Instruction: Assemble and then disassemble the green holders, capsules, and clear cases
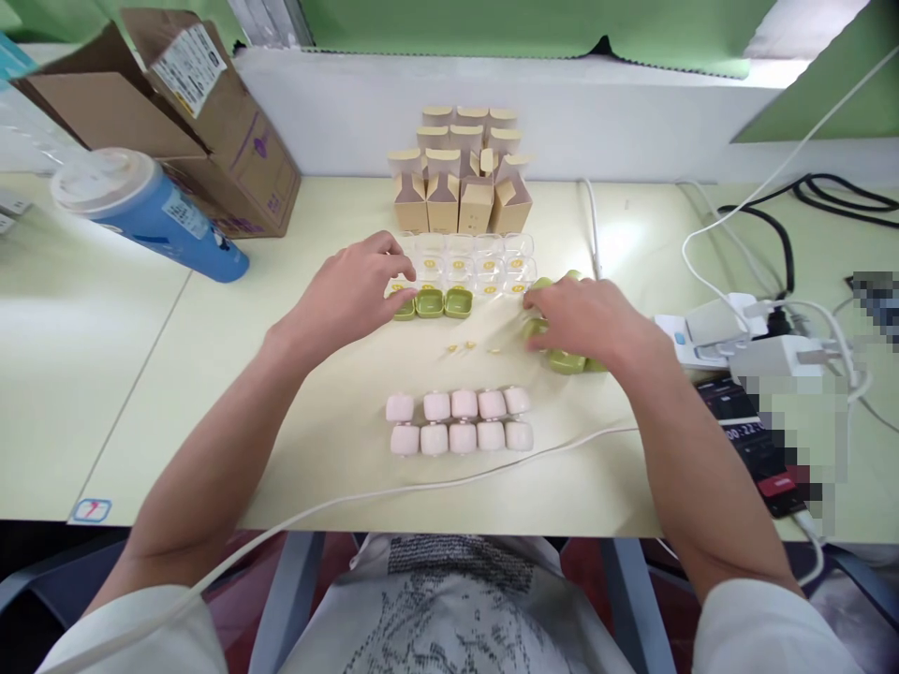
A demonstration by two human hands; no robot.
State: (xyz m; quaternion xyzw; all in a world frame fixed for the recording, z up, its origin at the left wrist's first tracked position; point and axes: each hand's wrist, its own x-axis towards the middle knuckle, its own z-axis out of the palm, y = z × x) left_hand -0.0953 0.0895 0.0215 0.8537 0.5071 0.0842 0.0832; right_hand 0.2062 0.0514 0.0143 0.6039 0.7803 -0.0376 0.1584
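Note:
My left hand (pixel 358 285) is at the left end of a short row of small square green trays (pixel 430 302). Its thumb and forefinger are apart, with the thumb beside the leftmost tray. My right hand (pixel 582 318) reaches over a group of green pieces (pixel 566 361) on the right. A small green tray (pixel 535 328) sits between its thumb and fingers, which are slightly blurred. Clear plastic cups (pixel 460 265) with yellow marks stand in rows behind the trays. A few tiny yellow bits (pixel 470 345) lie between my hands. Two rows of pale pink rounded blocks (pixel 464 404) are nearer me.
Small open cardboard boxes (pixel 442 206) stand at the back. A blue tumbler (pixel 169 215) and large carton (pixel 239 159) are at the left. A white cable (pixel 421 485) crosses the front. Chargers (pixel 773 356) and a phone (pixel 737 412) lie at the right.

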